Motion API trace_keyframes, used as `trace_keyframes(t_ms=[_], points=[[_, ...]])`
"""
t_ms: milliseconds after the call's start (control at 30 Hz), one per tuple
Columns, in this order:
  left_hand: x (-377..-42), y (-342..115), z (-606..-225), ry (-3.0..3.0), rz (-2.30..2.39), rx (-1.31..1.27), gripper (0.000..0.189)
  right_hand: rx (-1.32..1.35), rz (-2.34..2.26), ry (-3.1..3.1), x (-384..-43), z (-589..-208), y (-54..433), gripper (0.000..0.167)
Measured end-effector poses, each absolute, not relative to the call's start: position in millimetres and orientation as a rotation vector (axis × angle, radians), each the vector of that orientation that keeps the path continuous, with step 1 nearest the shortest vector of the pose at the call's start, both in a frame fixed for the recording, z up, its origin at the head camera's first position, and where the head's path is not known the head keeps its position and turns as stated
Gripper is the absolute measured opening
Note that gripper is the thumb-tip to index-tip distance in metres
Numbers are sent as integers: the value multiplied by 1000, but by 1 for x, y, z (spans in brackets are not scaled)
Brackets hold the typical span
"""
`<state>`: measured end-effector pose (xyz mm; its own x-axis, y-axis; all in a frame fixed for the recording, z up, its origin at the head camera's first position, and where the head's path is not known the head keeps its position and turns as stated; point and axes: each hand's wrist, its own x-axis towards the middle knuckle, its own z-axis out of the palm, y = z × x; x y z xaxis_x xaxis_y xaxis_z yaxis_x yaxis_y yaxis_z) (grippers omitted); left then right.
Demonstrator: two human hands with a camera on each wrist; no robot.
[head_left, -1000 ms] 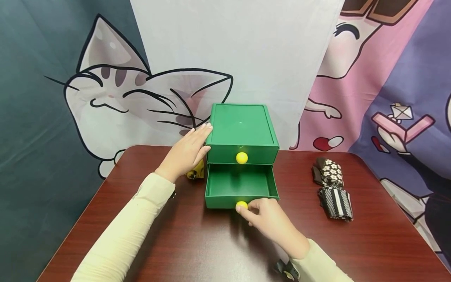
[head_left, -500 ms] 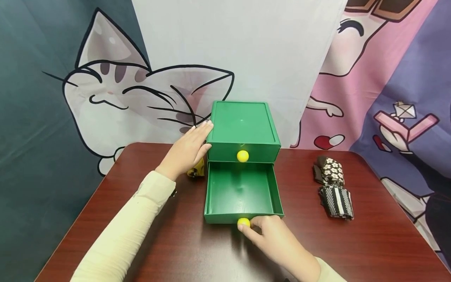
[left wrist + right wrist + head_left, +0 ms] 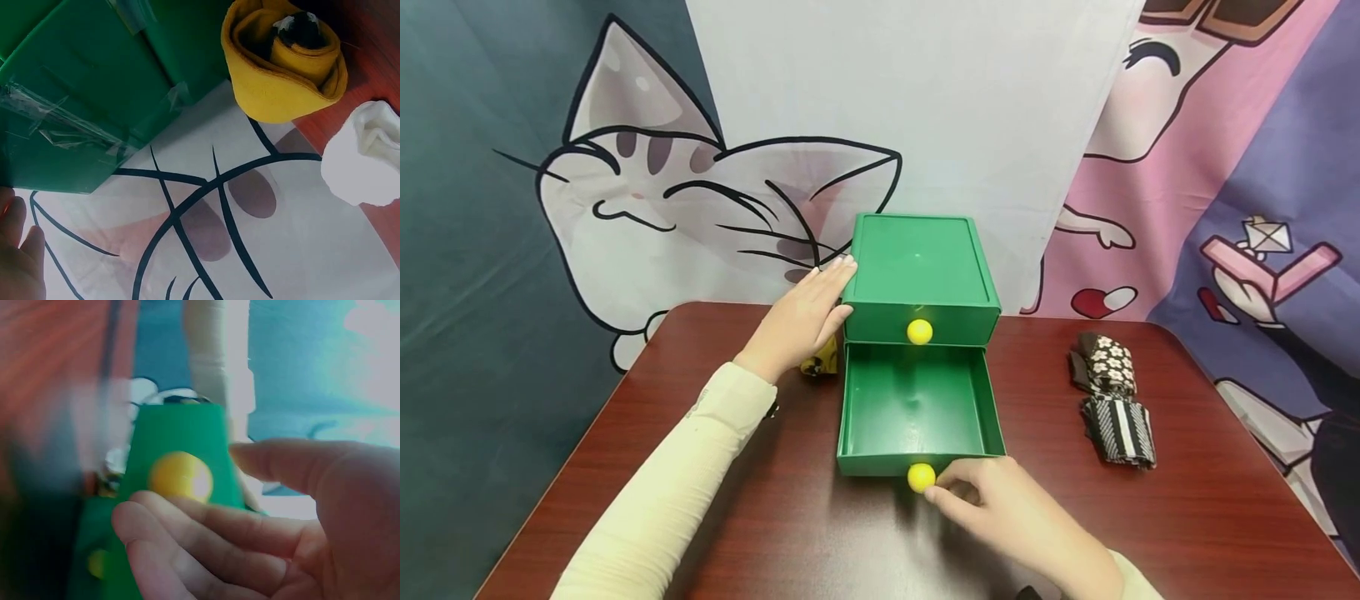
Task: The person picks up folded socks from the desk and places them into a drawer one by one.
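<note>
A green two-drawer box (image 3: 917,258) with yellow ball knobs stands on the table. Its lower drawer (image 3: 872,465) is pulled out, and nothing lies inside. My left hand (image 3: 801,317) rests with straight fingers against the box's upper left side. Just right of the lower knob (image 3: 921,477) is my right hand (image 3: 1007,508). The right wrist view shows its thumb and fingers spread apart, with the yellow knob (image 3: 181,478) beyond them and not pinched. The upper drawer, with its own knob (image 3: 920,332), is closed.
Left of the box, partly behind my left hand, sits a rolled yellow cloth (image 3: 269,94), with a white roll (image 3: 362,156) near it. Two folded cloth bundles, one flowered (image 3: 1110,364) and one striped (image 3: 1120,432), lie at the right. A printed curtain (image 3: 925,108) hangs behind.
The lower drawer has slid farther out toward me, pulled by my right hand on its knob. The right fingers have since let go and shifted slightly right. My left hand stays against the box.
</note>
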<state>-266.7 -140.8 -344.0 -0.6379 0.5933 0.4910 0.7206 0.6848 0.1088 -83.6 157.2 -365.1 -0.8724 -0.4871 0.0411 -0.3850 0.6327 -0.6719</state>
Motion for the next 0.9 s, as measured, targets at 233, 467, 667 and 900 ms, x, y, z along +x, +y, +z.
trace_keyframes(t_ms=[233,467,667,900], points=[[-267,-140,-344,-2471,-426,-1029,58,-667,-1228,2705,-85,-335,187,13],[-267,-141,-346,-2456,-426,-1036,58,-559,-1420,2823,-102,-320,223,10],[-267,-140,-345,-2477,-416,-1029,59,-480,-1498,2898,-133,-325,259,10],[-266,-140,-344,-2478,-423,-1022,58,-197,-1434,3021,-175,-347,299,26]])
